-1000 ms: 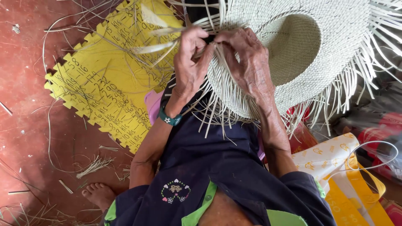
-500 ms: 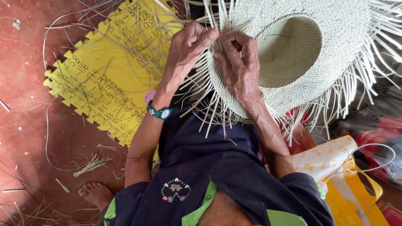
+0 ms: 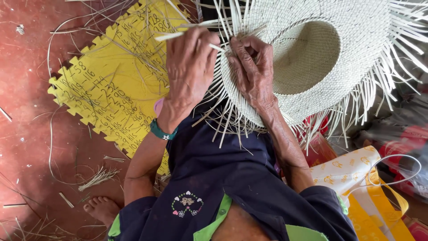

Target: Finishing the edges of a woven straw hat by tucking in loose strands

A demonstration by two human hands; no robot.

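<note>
Left hand (image 3: 189, 67) is closed around a loose pale strip (image 3: 171, 35), fingers curled over it, and the strip's free end pokes out to the left, running roughly level across the view. Right hand (image 3: 252, 71) sits just beside it, fingertips pinched down on the brim's edge where the weave stops; whether it actually grips a strand or only presses the plait flat is hard to tell, the knuckles hide the tips. Both hands meet at the near-left rim of the woven straw hat (image 3: 321, 53), which lies crown-down across the lap, its hollow open to the camera. The working spot lies between the two thumbs, so the strip's long axis points from the left hand rightward into the brim, and the left hand is the nearer to its free end. Unwoven strands fan out all round the rim. Beyond, to the left, a yellow foam mat (image 3: 111, 89) lies on the red floor (image 3: 31, 134), littered with straw offcuts.
</note>
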